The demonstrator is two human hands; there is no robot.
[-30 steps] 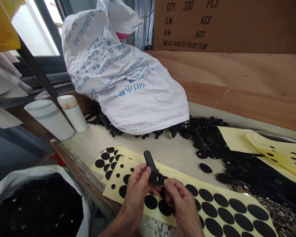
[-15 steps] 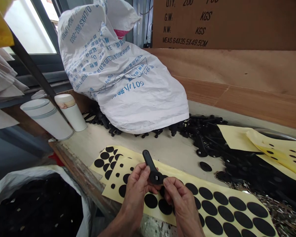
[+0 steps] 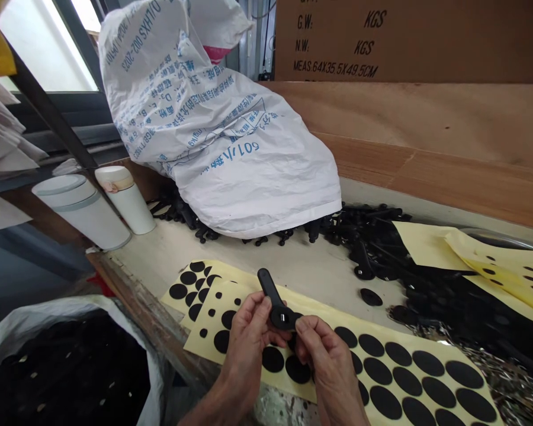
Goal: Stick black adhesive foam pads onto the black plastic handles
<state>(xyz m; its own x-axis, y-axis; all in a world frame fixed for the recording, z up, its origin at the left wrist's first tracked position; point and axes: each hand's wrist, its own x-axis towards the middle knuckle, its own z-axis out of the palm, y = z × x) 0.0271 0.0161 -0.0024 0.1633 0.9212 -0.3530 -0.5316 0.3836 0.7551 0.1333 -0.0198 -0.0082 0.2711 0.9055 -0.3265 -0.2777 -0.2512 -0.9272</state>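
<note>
A black plastic lever (image 3: 270, 288) with a long arm and a wide round end is in my left hand (image 3: 247, 340), pinched between thumb and fingers. A small pale square piece (image 3: 283, 318) shows in the middle of the round end. My right hand (image 3: 326, 355) is closed in a pinch at the right edge of that round end. Its fingertips hide whatever lies between them. Under both hands is a yellow backing sheet (image 3: 333, 310) with rows of black round stickers (image 3: 385, 402). A second sticker sheet (image 3: 173, 303) partly shows at its left.
A white woven sack (image 3: 266, 195) lies over a heap of black parts (image 3: 377, 222) at the back. Loose metal pieces (image 3: 506, 378) lie at right. Two white cups (image 3: 82, 213) stand back left. An open bag of black parts (image 3: 71, 367) sits below the table edge. Cardboard box (image 3: 408, 41) behind.
My hands and the lever hold nearly the same pose. The whole view has shifted very slightly.
</note>
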